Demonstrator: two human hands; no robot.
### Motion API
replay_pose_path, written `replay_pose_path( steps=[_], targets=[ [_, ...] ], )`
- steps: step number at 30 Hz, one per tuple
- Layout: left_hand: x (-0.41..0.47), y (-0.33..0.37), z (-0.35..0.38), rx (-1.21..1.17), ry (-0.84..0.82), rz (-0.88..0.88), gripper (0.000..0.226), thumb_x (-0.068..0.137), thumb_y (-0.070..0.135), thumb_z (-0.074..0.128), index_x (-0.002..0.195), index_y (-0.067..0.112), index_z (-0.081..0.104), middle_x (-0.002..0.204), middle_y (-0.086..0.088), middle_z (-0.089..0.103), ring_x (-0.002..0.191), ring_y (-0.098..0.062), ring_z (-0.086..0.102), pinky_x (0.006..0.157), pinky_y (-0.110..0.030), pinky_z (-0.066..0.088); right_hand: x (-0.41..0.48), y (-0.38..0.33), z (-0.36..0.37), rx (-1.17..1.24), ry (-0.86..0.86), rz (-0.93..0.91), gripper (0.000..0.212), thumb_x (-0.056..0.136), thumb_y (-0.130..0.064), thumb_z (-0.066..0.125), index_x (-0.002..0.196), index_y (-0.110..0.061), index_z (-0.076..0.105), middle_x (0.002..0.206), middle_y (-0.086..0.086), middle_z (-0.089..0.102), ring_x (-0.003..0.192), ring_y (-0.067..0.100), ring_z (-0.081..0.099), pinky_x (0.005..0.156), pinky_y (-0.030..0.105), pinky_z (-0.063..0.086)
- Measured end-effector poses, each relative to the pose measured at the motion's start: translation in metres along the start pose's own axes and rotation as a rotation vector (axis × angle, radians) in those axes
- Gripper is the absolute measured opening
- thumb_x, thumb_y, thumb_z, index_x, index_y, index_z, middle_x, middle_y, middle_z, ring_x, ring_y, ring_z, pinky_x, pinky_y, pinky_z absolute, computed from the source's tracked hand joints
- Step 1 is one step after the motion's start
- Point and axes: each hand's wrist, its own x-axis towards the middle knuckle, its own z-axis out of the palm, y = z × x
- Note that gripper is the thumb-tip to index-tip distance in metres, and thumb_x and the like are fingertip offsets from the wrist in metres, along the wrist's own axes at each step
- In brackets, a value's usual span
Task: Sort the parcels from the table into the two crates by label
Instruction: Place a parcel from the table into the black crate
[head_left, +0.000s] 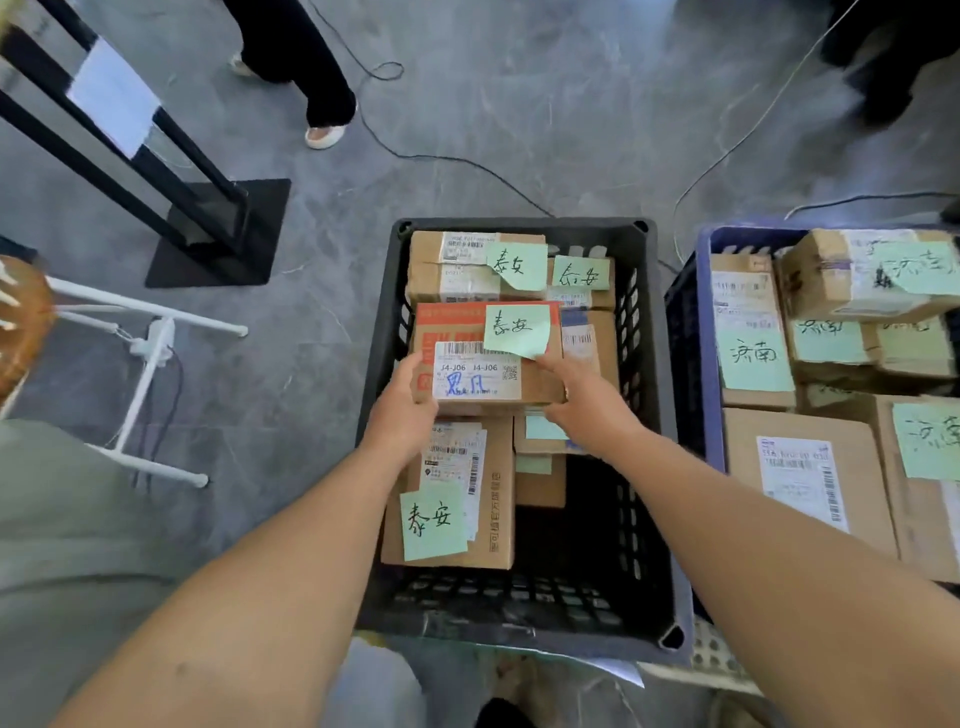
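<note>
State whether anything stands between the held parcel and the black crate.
Nothing visible does. The parcel, gripped by the left hand and right hand, is above the black crate, with only other parcels beneath it.

Grey floor (519, 130). Black stand (218, 234) at left on a flat base, white paper (111, 96) stuck on its post. White tube frame (156, 309) nearer, power strip (156, 338) hanging on it. Brown round object (21, 322) at the left edge, cut off. Black cable (410, 156) and pale cable (727, 150) cross the floor. Bystander in black trousers (306, 62), pale shoe (324, 136), at top. Second dark figure (883, 62) top right, blurred.
</note>
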Motion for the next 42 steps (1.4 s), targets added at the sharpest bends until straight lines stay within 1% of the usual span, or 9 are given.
replay_pose_path(
  steps=[5, 8, 11, 14, 17, 20, 24, 28, 42],
  targets=[
    [0.01, -0.01, 0.001, 0.013, 0.016, 0.017, 0.061, 0.099, 0.007, 0.045, 0.15, 0.033, 0.024, 0.141, 0.003, 0.05, 0.108, -0.008, 0.045, 0.087, -0.024, 0.037, 0.013, -0.006, 0.005, -0.087, -0.063, -0.025, 0.068, 0.092, 0.003, 0.05, 0.151, -0.018, 0.023, 0.153, 0.001, 0.024, 0.138, 0.02, 0.031, 0.107, 0.025, 0.03],
    [0.005, -0.008, 0.001, 0.079, -0.009, 0.031, 0.064, 0.098, 0.005, 0.044, 0.151, 0.032, 0.021, 0.145, 0.001, 0.043, 0.11, -0.008, 0.044, 0.086, -0.025, 0.037, 0.006, -0.005, 0.002, -0.148, -0.072, -0.002, 0.065, 0.093, 0.003, 0.047, 0.15, -0.021, 0.026, 0.156, 0.003, 0.017, 0.142, 0.025, 0.024, 0.106, 0.027, 0.033],
    [-0.003, -0.002, 0.001, 0.112, 0.03, 0.042, 0.067, 0.095, 0.003, 0.045, 0.15, 0.033, 0.024, 0.147, 0.001, 0.035, 0.118, -0.012, 0.045, 0.089, -0.027, 0.042, -0.006, -0.007, -0.003, -0.134, 0.017, 0.025, 0.043, 0.09, 0.001, 0.048, 0.126, -0.022, 0.046, 0.153, 0.006, 0.019, 0.13, 0.029, 0.041, 0.084, 0.03, 0.045],
    [-0.021, 0.012, 0.0, 0.172, 0.091, 0.062, 0.063, 0.092, 0.006, 0.048, 0.146, 0.033, 0.031, 0.143, 0.0, 0.038, 0.124, -0.02, 0.045, 0.097, -0.039, 0.046, -0.025, -0.011, -0.014, -0.195, 0.051, 0.039, 0.022, 0.089, -0.006, 0.052, 0.104, -0.02, 0.048, 0.148, 0.005, 0.027, 0.115, 0.023, 0.05, 0.074, 0.029, 0.044],
    [-0.053, 0.034, 0.005, 0.234, 0.145, 0.118, 0.051, 0.092, 0.012, 0.05, 0.14, 0.026, 0.038, 0.137, 0.0, 0.042, 0.114, -0.021, 0.048, 0.091, -0.042, 0.049, -0.051, -0.016, -0.031, -0.286, 0.073, 0.012, 0.021, 0.09, -0.011, 0.051, 0.111, -0.015, 0.05, 0.139, 0.003, 0.035, 0.112, 0.021, 0.048, 0.074, 0.03, 0.041],
    [-0.094, 0.06, 0.016, 0.317, 0.142, 0.15, 0.058, 0.097, 0.023, 0.045, 0.15, 0.022, 0.022, 0.157, 0.002, 0.02, 0.136, -0.023, 0.032, 0.104, -0.04, 0.04, -0.082, -0.015, -0.051, -0.361, 0.097, -0.007, 0.03, 0.091, -0.015, 0.05, 0.12, -0.015, 0.048, 0.133, 0.001, 0.037, 0.118, 0.022, 0.043, 0.078, 0.033, 0.046],
    [-0.157, 0.096, 0.036, 0.393, 0.102, 0.207, 0.062, 0.101, 0.031, 0.04, 0.154, 0.02, 0.009, 0.162, 0.001, 0.0, 0.147, -0.02, 0.011, 0.113, -0.035, 0.024, -0.136, -0.013, -0.086, -0.425, 0.126, -0.025, 0.034, 0.092, -0.023, 0.05, 0.124, -0.014, 0.048, 0.132, 0.002, 0.037, 0.123, 0.025, 0.04, 0.086, 0.038, 0.047],
    [-0.213, 0.12, 0.056, 0.363, 0.119, 0.248, 0.063, 0.101, 0.033, 0.04, 0.154, 0.018, 0.009, 0.162, -0.001, 0.0, 0.148, -0.021, 0.008, 0.117, -0.036, 0.019, -0.19, -0.007, -0.123, -0.48, 0.2, -0.09, 0.021, 0.091, -0.015, 0.046, 0.111, -0.012, 0.049, 0.122, 0.005, 0.041, 0.114, 0.026, 0.042, 0.074, 0.031, 0.038],
    [-0.365, 0.189, 0.134, 0.458, 0.233, 0.352, 0.065, 0.102, 0.039, 0.036, 0.154, 0.016, 0.006, 0.162, -0.006, -0.002, 0.149, -0.021, 0.004, 0.118, -0.035, 0.011, -0.319, 0.056, -0.196, -0.554, 0.345, -0.218, 0.038, 0.094, -0.024, 0.046, 0.131, -0.016, 0.047, 0.139, 0.004, 0.039, 0.124, 0.022, 0.041, 0.089, 0.037, 0.049]
  ],
)
